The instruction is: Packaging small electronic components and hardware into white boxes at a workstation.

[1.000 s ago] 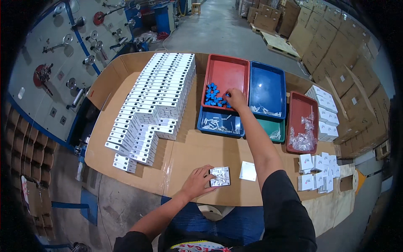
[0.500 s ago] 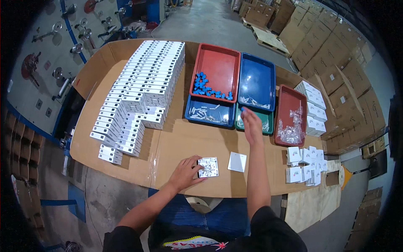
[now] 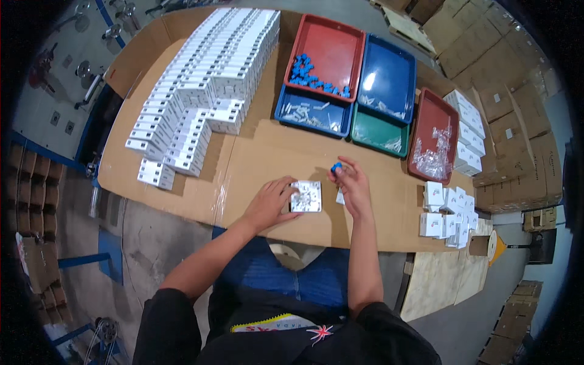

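My left hand (image 3: 267,205) rests on the cardboard-covered table, its fingers closed on the left edge of a white square plastic housing (image 3: 308,197) that lies with its moulded inner side up. To the right of it, my right hand (image 3: 354,188) is raised above the table, pinching a small blue plastic piece (image 3: 336,166) between thumb and fingertips. A flat white square plate (image 3: 340,196) lies under my right hand, which hides most of it.
Beyond my hands stand a red tray (image 3: 328,39) with blue pieces, two blue trays (image 3: 387,73) (image 3: 283,115) and a green tray (image 3: 369,135) with small pale parts. Another red tray (image 3: 420,161) holds clear pieces. White boxed units (image 3: 201,91) are stacked left; small white boxes (image 3: 433,224) sit right.
My right hand has come back from over the green tray toward the housing, carrying the blue piece. My left hand stays on the housing. The view has tilted down.
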A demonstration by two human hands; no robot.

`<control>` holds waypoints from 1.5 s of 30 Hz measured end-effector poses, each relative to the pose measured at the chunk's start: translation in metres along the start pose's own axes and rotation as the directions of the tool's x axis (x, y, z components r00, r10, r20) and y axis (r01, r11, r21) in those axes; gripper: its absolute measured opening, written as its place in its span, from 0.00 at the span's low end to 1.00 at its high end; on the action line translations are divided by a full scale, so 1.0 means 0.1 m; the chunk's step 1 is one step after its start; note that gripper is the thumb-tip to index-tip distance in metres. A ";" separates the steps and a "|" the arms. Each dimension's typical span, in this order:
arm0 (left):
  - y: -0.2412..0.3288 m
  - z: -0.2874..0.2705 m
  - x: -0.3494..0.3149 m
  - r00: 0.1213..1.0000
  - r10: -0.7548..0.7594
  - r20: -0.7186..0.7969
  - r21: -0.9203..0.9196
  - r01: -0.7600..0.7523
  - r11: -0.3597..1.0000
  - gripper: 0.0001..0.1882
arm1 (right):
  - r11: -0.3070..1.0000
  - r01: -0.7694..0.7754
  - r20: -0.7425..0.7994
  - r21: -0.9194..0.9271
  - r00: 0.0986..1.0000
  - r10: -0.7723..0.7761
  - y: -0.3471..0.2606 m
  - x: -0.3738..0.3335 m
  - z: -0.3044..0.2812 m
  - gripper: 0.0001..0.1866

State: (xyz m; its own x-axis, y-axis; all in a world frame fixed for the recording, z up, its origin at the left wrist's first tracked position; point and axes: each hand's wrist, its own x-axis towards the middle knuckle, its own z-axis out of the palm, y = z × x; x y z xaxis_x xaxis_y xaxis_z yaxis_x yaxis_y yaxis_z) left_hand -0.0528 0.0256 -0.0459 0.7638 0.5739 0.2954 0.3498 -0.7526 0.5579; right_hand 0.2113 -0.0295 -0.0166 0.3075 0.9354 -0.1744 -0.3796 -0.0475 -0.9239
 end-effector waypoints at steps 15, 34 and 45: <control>-0.04 0.05 -0.02 0.993 -0.074 -0.097 -0.013 0.073 0.997 0.48 | 0.793 0.199 0.147 -0.576 0.979 -0.139 0.19 -0.19 0.37 0.20; -0.04 0.01 0.03 0.989 -0.130 -0.064 -0.031 0.128 0.991 0.48 | 0.474 0.384 0.341 -0.792 0.923 -0.178 0.40 -0.06 0.49 0.20; -0.03 0.03 0.03 0.989 -0.145 -0.032 -0.007 0.145 0.989 0.49 | 0.500 0.379 0.351 -0.779 0.924 -0.153 0.39 -0.03 0.45 0.19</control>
State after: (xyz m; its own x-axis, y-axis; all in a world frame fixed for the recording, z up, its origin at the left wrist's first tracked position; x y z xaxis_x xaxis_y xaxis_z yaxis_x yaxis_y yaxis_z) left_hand -0.0503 0.0285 -0.0487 0.6871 0.6871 0.2363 0.4526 -0.6591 0.6006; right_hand 0.1561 -0.0181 -0.0365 0.0358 0.9944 0.0995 0.6063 0.0576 -0.7932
